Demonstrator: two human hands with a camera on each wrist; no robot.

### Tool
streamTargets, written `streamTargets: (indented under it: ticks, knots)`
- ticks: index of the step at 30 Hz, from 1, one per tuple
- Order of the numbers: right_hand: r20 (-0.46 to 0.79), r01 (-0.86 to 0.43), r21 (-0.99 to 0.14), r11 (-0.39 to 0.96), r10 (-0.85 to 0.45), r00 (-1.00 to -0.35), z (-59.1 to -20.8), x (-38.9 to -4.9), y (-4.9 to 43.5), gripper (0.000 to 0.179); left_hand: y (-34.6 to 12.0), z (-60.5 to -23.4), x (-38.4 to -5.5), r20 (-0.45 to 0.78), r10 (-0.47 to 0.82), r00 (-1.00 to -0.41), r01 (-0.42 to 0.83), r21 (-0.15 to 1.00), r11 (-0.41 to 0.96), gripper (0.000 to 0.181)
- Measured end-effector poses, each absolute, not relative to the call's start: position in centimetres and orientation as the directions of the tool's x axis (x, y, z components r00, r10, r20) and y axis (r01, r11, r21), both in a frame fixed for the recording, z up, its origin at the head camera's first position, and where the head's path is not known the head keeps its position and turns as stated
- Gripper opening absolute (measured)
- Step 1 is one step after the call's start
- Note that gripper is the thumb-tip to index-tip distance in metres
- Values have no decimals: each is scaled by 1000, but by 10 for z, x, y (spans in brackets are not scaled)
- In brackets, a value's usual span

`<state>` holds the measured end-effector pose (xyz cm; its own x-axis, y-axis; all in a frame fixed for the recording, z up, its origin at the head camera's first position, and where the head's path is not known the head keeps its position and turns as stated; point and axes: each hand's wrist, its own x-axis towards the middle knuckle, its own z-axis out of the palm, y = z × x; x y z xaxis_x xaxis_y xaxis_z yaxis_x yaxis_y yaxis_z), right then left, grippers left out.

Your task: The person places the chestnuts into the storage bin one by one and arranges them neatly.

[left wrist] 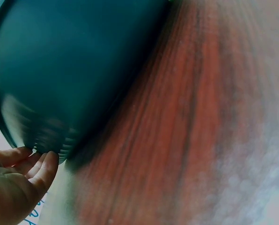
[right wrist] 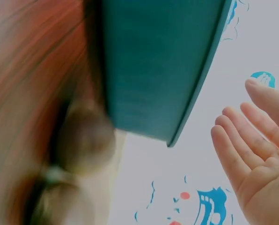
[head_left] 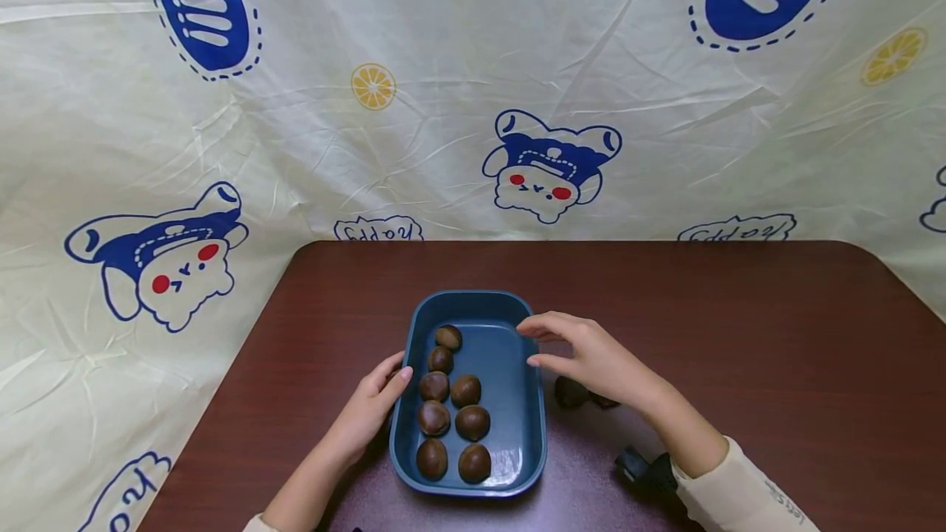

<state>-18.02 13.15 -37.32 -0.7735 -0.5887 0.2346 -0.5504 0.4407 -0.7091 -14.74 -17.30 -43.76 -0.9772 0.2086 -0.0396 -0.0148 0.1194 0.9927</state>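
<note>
A blue rectangular tray (head_left: 517, 409) lies on the table, with several brown chestnuts (head_left: 473, 422) in two columns on its left side. My left hand (head_left: 373, 405) grips the tray's left wall, thumb at the rim and the other fingers outside. In the left wrist view its fingertips (left wrist: 48, 161) meet the tray's outer side. Over the tray's right rim hovers my right hand (head_left: 591, 355), thumb and fingers spread with nothing between them. The right wrist view shows that empty palm (right wrist: 266, 183) beside the tray wall (right wrist: 153, 70).
More chestnuts (head_left: 571, 392) lie on the table right of the tray, partly hidden under my right hand and blurred in the right wrist view. A black device (head_left: 643, 468) is at the right wrist. Behind the brown table (head_left: 739, 310) hangs a printed cloth (head_left: 443, 162).
</note>
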Motion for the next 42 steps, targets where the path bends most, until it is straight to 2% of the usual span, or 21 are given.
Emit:
streamTargets:
  ticks: [7, 15, 30, 42]
  knots:
    - [182, -472, -682, 559, -495, -850, -378, -172, 168, 40, -172, -438, -148, -37, 209, -977, -12, 993, 118, 46]
    - [154, -444, -644, 623, -463, -873, -395, -164, 198, 41, -172, -438, -148, -36, 207, -978, -12, 993, 115, 46]
    - [57, -485, -565, 667, -555, -830, -417, -166, 212, 43, -173, -437, -147, -38, 211, -977, -16, 995, 103, 46]
    - [69, -500, -554, 666, -561, -825, -424, -167, 211, 39, -173, -438, -147, -36, 212, -977, -15, 995, 103, 46]
